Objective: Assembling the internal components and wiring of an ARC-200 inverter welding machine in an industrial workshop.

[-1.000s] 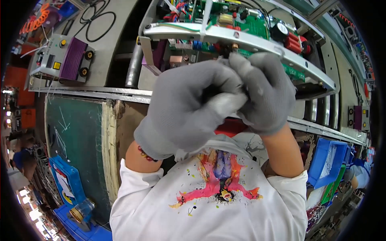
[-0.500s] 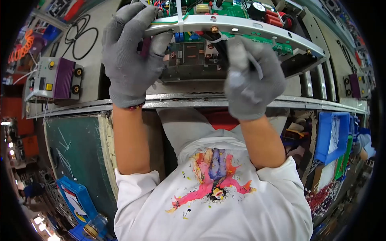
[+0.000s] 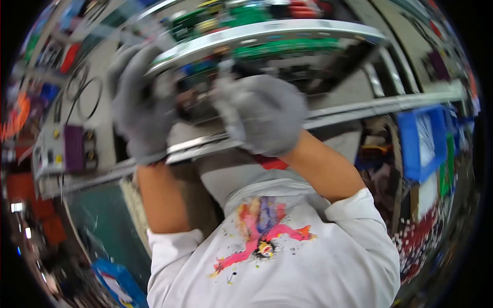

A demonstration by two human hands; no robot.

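A metal frame (image 3: 277,28) with green circuit boards (image 3: 287,49) lies before me on the bench, smeared by motion. My left hand (image 3: 141,105), in a grey glove, is at the frame's left end, its fingers and thumb bent around the rail. In front of the frame's near side is my right hand (image 3: 264,113), gloved alike. Its fingers are drawn together and point at the wiring under the rail. Blur hides what lies between them. Red parts (image 3: 305,9) sit on the board behind the rail.
On the left stands a grey and purple box-shaped device (image 3: 74,149), with a coiled black cable (image 3: 84,95) behind it. A metal edge strip (image 3: 339,113) runs along the bench front. At the right is a blue bin (image 3: 423,143); a blue tray (image 3: 118,282) lies lower left.
The view has turned and blurred. My right hand has moved left, closer to my left hand. The black cable with a white tie, earlier at its fingers, is no longer clearly visible.
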